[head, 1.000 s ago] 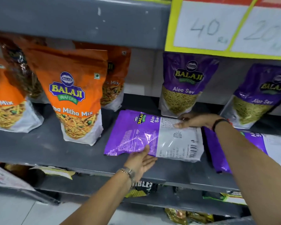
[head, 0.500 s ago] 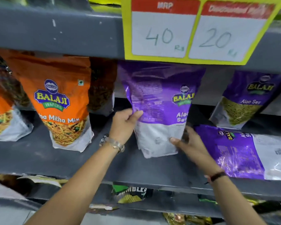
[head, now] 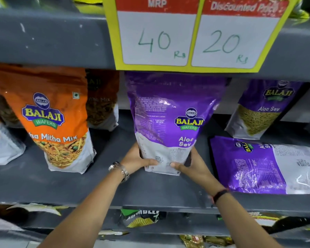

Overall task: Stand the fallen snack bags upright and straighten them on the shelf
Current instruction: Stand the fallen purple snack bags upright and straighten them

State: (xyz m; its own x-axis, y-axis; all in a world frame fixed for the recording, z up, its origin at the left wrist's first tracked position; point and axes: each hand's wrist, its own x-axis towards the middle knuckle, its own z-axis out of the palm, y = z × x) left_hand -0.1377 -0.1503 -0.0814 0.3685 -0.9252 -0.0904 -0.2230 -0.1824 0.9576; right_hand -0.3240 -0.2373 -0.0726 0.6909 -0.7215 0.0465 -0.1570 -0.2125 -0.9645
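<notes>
Three purple snack bags show: one upright at center [head: 170, 111], one standing at 2 o'clock [head: 263, 108], one lying flat at 4 o'clock [head: 265, 165]. At least four orange bags stand at 9 o'clock, the frontmost [head: 55, 115]. Two hands; one yellow price sign [head: 195, 33] at 12 o'clock.

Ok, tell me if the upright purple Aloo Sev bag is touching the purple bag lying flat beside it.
Apart. The head view shows bare grey shelf between the upright bag and the flat bag, with the right hand in that gap.
</notes>
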